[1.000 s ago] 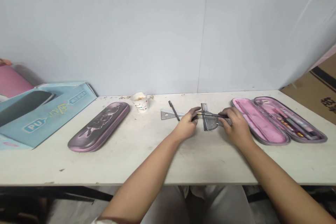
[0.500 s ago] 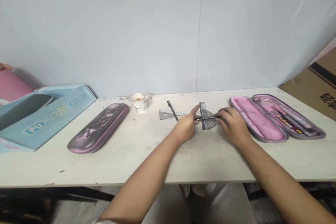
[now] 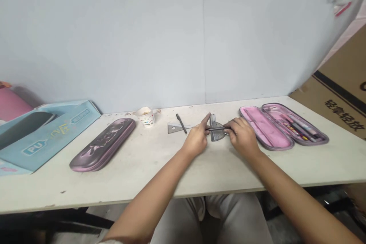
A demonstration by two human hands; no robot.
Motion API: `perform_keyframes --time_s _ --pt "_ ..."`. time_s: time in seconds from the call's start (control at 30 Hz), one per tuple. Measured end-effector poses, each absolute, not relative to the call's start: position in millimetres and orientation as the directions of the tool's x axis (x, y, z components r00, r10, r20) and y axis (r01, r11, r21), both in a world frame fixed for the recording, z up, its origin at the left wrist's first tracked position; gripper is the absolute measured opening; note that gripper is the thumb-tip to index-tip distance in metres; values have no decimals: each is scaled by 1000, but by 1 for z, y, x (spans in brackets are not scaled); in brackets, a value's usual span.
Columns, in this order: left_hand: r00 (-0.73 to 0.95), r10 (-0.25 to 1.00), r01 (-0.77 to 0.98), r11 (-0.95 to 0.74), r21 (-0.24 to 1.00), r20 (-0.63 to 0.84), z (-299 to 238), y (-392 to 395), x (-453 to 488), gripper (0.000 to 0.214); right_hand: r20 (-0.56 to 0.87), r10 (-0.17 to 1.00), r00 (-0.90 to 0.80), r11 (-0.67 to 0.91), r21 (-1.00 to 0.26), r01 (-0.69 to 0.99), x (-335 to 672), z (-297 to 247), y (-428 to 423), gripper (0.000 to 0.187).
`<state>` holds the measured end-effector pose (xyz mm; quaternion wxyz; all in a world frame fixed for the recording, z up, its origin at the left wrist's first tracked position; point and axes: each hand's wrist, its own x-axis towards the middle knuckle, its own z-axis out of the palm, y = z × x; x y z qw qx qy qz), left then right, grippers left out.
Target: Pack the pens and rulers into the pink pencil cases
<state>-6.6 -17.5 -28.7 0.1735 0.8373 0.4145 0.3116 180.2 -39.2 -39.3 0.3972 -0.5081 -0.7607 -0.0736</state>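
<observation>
A slim dark pen (image 3: pixel 218 129) spans the gap between my two hands. My left hand (image 3: pixel 196 139) pinches its left end, with the index finger stretched forward. The fingers of my right hand (image 3: pixel 243 134) are closed on its right end. Beneath the pen lie a clear ruler (image 3: pixel 213 118) and a clear half-round protractor (image 3: pixel 220 135), both partly covered. Left of my left hand, a second dark pen (image 3: pixel 180 122) lies across a clear set square (image 3: pixel 172 129).
An open pink-lined pencil case (image 3: pixel 267 129) with several pens lies right. A closed dark pencil case (image 3: pixel 104 145) lies left, near a paper cup (image 3: pixel 146 117). A blue box (image 3: pixel 63 133) is at far left. Beyond the table's right end stands a cardboard box (image 3: pixel 340 80).
The view has swung to the right, so the table things appear further left. Both hands keep hold of the pen over the ruler and protractor.
</observation>
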Motion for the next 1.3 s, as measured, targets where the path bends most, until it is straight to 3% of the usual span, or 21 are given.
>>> perform_keyframes --time_s 0.23,0.4,0.5,0.57,0.8,1.0,1.3 --pt "584 707 537 -705 463 399 -27 -9 53 60 655 740 -152 312 -133 941 234 -36 -48 19" --pt "699 584 525 -811 258 413 -21 -10 138 53 626 760 174 -50 -211 976 306 -36 -67 27" --pt "782 538 491 -842 222 313 -23 -18 182 52 563 763 319 -227 -230 946 341 -39 -77 32" --pt "824 508 466 -859 212 251 -26 -24 201 51 519 783 343 -265 -221 939 357 -41 -81 33" --pt "861 441 409 -896 170 254 -25 -25 187 41 536 822 192 -137 -141 980 366 -43 -70 28" --pt "719 623 602 -780 172 307 -20 1 100 38 536 845 2 41 -70 997 314 -34 -42 28" --pt "360 859 892 -432 137 365 -34 5 -52 39 476 818 -322 395 -58 917 152 -31 -3 26"
